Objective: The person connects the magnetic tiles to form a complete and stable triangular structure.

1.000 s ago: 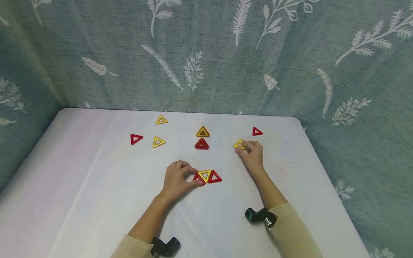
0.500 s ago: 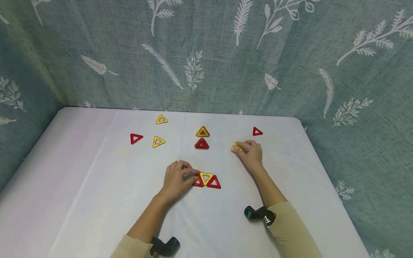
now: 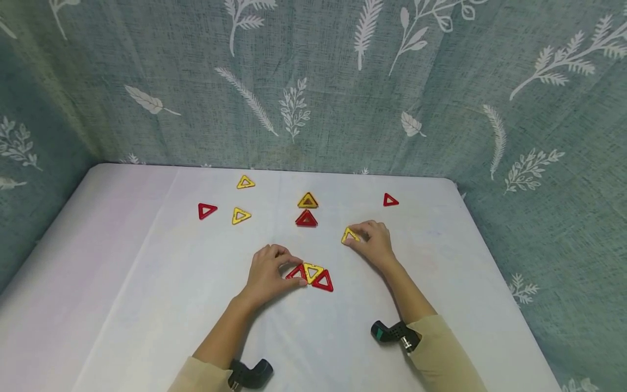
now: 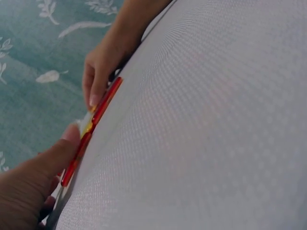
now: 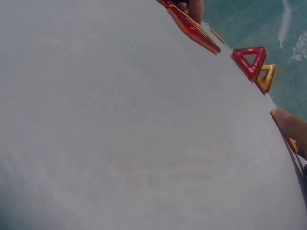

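Observation:
My left hand [image 3: 269, 272] pinches the left red triangular magnetic tile [image 3: 292, 271] between thumb and fingers. That tile lies edge to edge with a yellow triangular tile [image 3: 313, 272] pointing toward me, and another red triangular tile [image 3: 323, 281] adjoins its right side. Together they form a flat row on the white table. To the right and slightly farther away, my right hand [image 3: 376, 242] pinches a separate yellow triangular tile [image 3: 348, 235], partly covered by the thumb. In the right wrist view, the thumb [image 5: 292, 128] presses at that tile's edge.
Beyond the row, a red triangular pyramid [image 3: 306, 219] and a yellow one [image 3: 307, 200] stand close together. Back left lie a red tile [image 3: 207, 210] and two yellow tiles, one nearer [image 3: 240, 215]. Another red tile [image 3: 390, 200] lies back right. Patterned curtains [image 3: 313, 81] border the table.
My right hand has slid its yellow tile left and toward me, nearer the row. The three-tile row in my left hand has turned, its right end swinging toward me.

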